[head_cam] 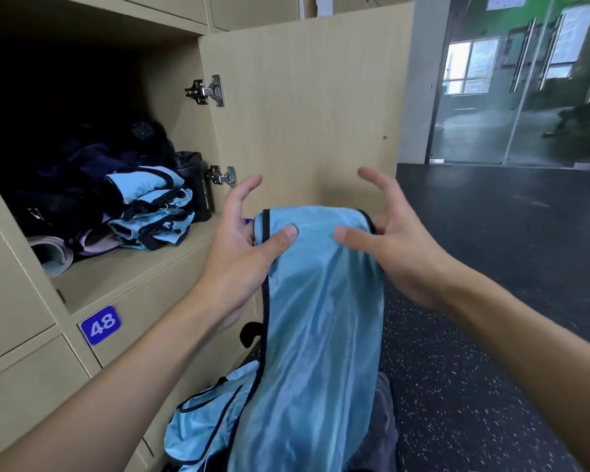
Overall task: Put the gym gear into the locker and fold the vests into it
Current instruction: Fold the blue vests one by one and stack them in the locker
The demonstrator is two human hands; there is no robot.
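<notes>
Head view: a light blue vest (321, 318) with dark trim hangs in front of the open locker (123, 277), its top folded over between the two hands and its lower end cut off by the bottom edge; the left hand (239, 257) pinches the fold's left end, thumb on the front, forefinger lifted clear, the other fingers hidden behind the cloth; the right hand (399, 247) pinches the right end the same way, thumb on the front, upper fingers curled free above the trim, lower fingers hidden; more blue cloth (205, 420) is bunched low beside the hanging part, and I cannot tell if it is the same garment; inside the locker a stack of folded vests (154, 212) sits near the front lip, a black cylinder (193, 185) just to its right against the side wall; behind and left lies dark gear (82, 172), too shadowed to make out; a rolled mat (50, 253) pokes out at the left; bare shelf shows in front of the stack; the door (307, 107) stands wide behind the hands on two hinges (206, 90); a plate (100, 325) below reads 48; dark speckled floor (491, 267) lies open to the right, up to blurred glass doors (525, 97)
</notes>
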